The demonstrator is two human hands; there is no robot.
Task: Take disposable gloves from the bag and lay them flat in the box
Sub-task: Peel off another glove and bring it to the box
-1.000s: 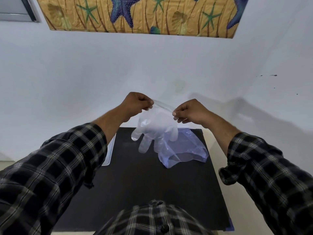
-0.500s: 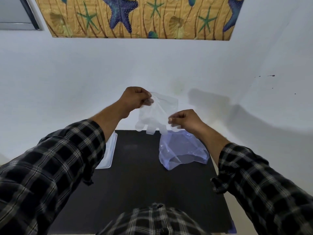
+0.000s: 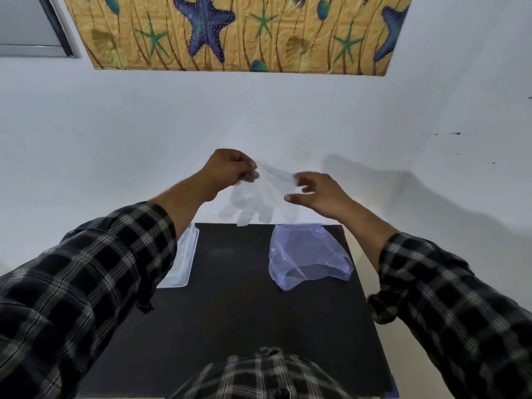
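Note:
A clear disposable glove [image 3: 256, 197] hangs in the air above the far edge of the black table [image 3: 244, 312], fingers pointing down. My left hand [image 3: 227, 168] pinches its cuff at the upper left. At the glove's right edge is my right hand [image 3: 316, 192], blurred, thumb and fingers slightly apart around the plastic. The bluish translucent bag [image 3: 308, 254] lies crumpled on the table at the far right, its mouth facing me. The clear shallow box [image 3: 184, 260] sits at the table's far left, partly hidden behind my left sleeve.
A white wall stands right behind the table, with a starfish-patterned panel [image 3: 230, 33] high up. The table's right edge is close to the bag. My checked shirt front covers the near edge.
My right hand has let go lower down on the glove and moved up to its right cuff edge. Both hands rose a little, and the glove now hangs spread wider.

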